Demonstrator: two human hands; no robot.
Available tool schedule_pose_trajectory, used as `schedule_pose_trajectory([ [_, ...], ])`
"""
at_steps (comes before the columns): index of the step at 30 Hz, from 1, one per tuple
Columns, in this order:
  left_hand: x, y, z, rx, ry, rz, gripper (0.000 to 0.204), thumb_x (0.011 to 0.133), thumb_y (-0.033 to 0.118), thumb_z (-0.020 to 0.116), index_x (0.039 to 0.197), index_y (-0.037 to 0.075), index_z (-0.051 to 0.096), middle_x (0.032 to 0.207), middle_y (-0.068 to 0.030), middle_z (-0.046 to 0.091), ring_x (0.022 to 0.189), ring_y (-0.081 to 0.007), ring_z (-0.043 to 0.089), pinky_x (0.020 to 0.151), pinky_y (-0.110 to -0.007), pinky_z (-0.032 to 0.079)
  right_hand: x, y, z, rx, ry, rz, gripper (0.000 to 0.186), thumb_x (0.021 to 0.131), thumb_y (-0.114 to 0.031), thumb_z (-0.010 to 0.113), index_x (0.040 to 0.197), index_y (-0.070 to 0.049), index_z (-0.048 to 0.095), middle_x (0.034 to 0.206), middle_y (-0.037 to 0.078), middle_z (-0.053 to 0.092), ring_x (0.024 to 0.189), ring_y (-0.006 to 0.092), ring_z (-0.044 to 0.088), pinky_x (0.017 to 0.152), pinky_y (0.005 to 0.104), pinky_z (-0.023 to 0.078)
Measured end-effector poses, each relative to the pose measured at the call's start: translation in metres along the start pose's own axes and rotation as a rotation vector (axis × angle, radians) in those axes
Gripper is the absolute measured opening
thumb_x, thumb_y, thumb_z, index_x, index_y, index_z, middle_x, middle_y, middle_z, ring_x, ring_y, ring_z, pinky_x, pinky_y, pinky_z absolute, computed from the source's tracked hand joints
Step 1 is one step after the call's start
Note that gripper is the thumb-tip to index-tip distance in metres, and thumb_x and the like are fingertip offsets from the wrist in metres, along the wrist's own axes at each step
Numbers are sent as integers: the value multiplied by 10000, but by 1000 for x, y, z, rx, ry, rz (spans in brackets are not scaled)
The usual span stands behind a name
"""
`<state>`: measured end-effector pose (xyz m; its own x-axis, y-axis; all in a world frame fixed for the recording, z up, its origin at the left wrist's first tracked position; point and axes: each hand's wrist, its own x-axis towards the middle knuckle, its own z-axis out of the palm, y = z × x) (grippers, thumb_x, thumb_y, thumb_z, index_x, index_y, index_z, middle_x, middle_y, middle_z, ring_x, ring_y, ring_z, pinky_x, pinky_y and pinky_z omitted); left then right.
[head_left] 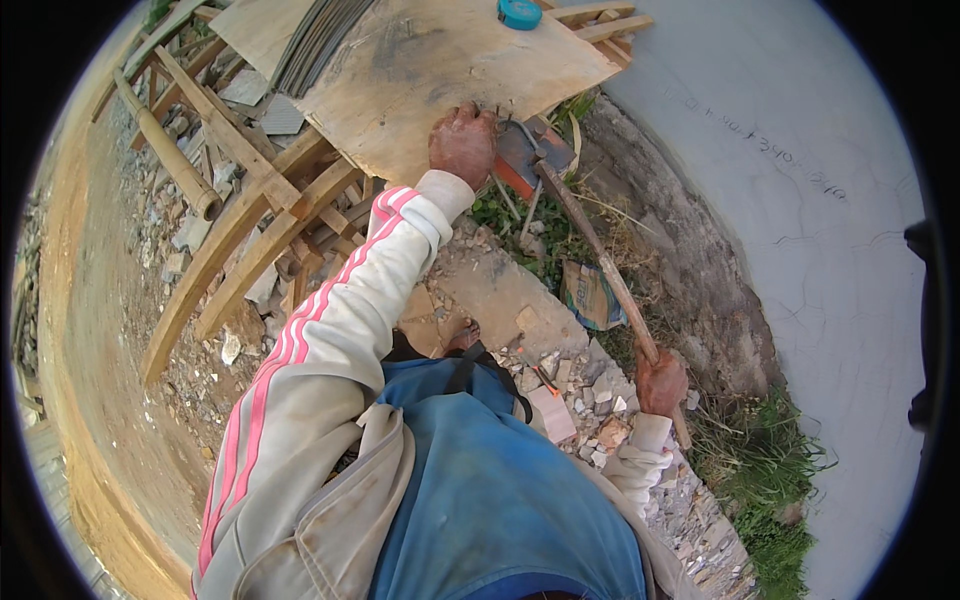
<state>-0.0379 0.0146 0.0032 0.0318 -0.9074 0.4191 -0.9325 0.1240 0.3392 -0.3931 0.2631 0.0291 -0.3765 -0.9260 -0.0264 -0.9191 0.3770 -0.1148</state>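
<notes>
My right hand point(662, 383) is wrapped round the lower end of a long brown-handled tool point(603, 258). Its shaft slants up and left to a curved metal end beside the board's near edge. An orange and dark flat piece point(517, 165) lies behind that end; whether it belongs to the tool I cannot tell. My left hand point(463, 146), closed with its knuckles up, rests at the near edge of a plywood board point(430, 60). Its fingertips are hidden, as is whatever they grip. Small upright metal pins stand on the board right beside it.
A stack of thin dark strips point(318, 45) and a teal tape measure point(519, 13) lie on the board. Wooden beams point(235, 232) and a bamboo pole point(165, 145) stand left over rubble. A grey wall point(800, 220) rises on the right. Orange-handled pliers point(540, 375) lie among broken tiles.
</notes>
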Motion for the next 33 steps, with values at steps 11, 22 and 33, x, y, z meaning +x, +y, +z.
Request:
schedule_pose_trajectory([
  [11, 5, -14, -12, 37, -61, 190, 199, 888, 196, 590, 977, 74, 720, 1015, -150, 665, 976, -348, 657, 832, -475, 555, 7, 22, -1, 81, -29, -180, 680, 940, -672, 488, 1082, -42, 700, 737, 258, 668, 754, 463, 673, 674, 547, 512],
  [22, 10, -31, -1, 6, -43, 324, 171, 871, 184, 595, 926, 77, 716, 998, -133, 639, 967, -326, 664, 833, -460, 551, -93, -55, -2, 7, 105, 91, 655, 930, -668, 513, 1021, -49, 710, 754, 254, 677, 755, 448, 680, 660, 538, 514],
  [33, 10, -31, -2, -76, -30, 303, 193, 882, 185, 590, 942, 61, 726, 975, -156, 646, 941, -351, 665, 806, -480, 561, -71, -32, -13, -4, 32, 32, 684, 927, -677, 503, 1066, -39, 709, 742, 257, 672, 768, 457, 674, 695, 540, 517],
])
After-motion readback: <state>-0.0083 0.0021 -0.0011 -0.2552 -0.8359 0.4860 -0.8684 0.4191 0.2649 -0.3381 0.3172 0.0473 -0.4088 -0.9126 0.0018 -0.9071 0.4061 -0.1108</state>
